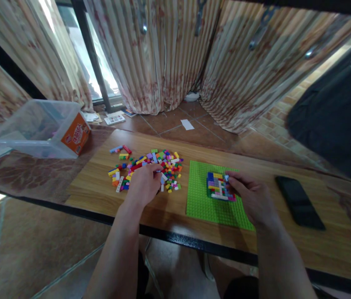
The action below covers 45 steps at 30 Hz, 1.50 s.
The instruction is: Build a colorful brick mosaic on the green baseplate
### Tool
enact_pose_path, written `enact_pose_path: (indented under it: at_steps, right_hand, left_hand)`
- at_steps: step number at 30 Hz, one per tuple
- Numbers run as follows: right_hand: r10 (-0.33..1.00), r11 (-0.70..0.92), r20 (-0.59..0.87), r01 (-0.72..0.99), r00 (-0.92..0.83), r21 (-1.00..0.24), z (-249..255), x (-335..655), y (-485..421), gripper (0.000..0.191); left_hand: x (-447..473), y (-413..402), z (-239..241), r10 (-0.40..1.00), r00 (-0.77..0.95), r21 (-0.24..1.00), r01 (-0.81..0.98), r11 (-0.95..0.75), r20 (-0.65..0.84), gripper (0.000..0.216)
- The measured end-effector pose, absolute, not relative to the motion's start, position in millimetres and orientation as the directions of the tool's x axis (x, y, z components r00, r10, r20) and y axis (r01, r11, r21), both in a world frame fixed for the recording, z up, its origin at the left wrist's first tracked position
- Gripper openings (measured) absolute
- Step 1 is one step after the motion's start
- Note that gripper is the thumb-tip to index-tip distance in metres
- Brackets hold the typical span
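Head view: my right hand (pixel 252 198) pinches a brick (pixel 226 177) at the far right corner of the build (pixel 216 187) on the baseplate (pixel 202 205); left hand (pixel 144 183), curled on the pile (pixel 171 166) just left, grip unclear.

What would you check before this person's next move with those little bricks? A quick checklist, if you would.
1. Left hand reaches the loose bricks: ok, it rests on the pile.
2. Left hand has a brick in its grip: cannot tell, the fingers hide it.
3. Right hand meets the brick build: ok, fingertips at its upper right corner.
4. Green baseplate lies flat on the table: ok.
5. Phone keeps off the baseplate: ok, it lies apart.
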State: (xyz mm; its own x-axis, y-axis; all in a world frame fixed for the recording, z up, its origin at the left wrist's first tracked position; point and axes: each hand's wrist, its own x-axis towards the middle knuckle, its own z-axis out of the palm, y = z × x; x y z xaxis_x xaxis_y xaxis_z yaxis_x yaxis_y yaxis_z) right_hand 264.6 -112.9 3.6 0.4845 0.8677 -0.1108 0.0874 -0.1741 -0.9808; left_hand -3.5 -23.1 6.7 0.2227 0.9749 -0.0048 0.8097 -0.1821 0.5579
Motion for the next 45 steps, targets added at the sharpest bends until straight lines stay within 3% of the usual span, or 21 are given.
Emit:
enact_pose_path:
  at_steps: [6,10,14,21,26,34,45]
  right_hand:
    - [0.935,-0.164,0.017,0.471,0.355,-0.867,-8.0,262.1,-123.2,0.025]
    - [0.964,-0.059,0.138,0.690,0.227,-0.721,-11.3,253.1,-126.6,0.022]
    - [0.970,0.007,0.202,0.818,0.134,-0.575,-15.1,247.8,-126.5,0.024]
    - [0.977,0.043,0.210,0.921,0.043,-0.388,-19.3,241.3,-123.8,0.024]
    - [0.973,0.000,0.209,0.902,0.099,-0.431,-19.7,238.5,-123.3,0.022]
    - [0.919,-0.110,0.223,0.755,0.325,-0.647,-16.8,248.3,-124.3,0.021]
    - [0.914,-0.258,0.064,0.695,0.401,-0.671,-15.4,244.7,-121.2,0.019]
  left_hand:
    - [-1.6,-22.3,9.9,0.990,0.116,0.544,0.827,-0.141,0.079,0.026]
    - [10.4,-25.4,10.6,0.979,0.067,0.671,0.719,-0.180,0.190,0.021]
    - [42.3,-40.8,7.2,0.942,0.323,0.830,0.499,-0.250,0.090,0.023]
    - [91.2,-77.4,-4.8,0.819,0.565,0.818,0.516,-0.255,-0.101,0.033]
    - [97.3,-85.2,-9.0,0.790,0.599,0.799,0.534,-0.276,-0.128,0.032]
    - [96.3,-86.9,-4.5,0.781,0.602,0.772,0.573,-0.275,-0.168,0.035]
    - [99.7,-93.5,-13.2,0.799,0.594,0.703,0.609,-0.368,-0.096,0.034]
